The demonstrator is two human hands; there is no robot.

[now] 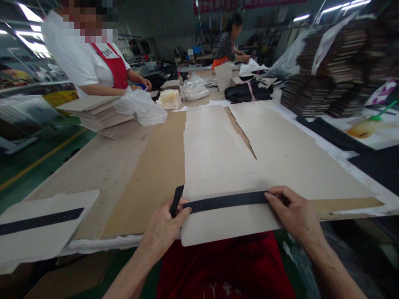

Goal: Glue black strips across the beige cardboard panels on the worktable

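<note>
A pale card sheet [227, 222] lies at the near edge of the worktable [106, 166], overhanging it slightly. A long black strip [227, 201] runs across the sheet. My left hand [162, 230] pinches the strip's left end, which bends upward past the sheet's edge. My right hand [296, 216] presses fingers down on the strip's right end. Both hands are closed on the strip.
A card with a black strip [40, 226] lies at the near left. Brown cardboard [152, 174] and pale sheets [218, 141] cover the table. A person in a red apron [90, 58] stands by a stack of cards [99, 116]. Dark stacks [336, 74] rise at right.
</note>
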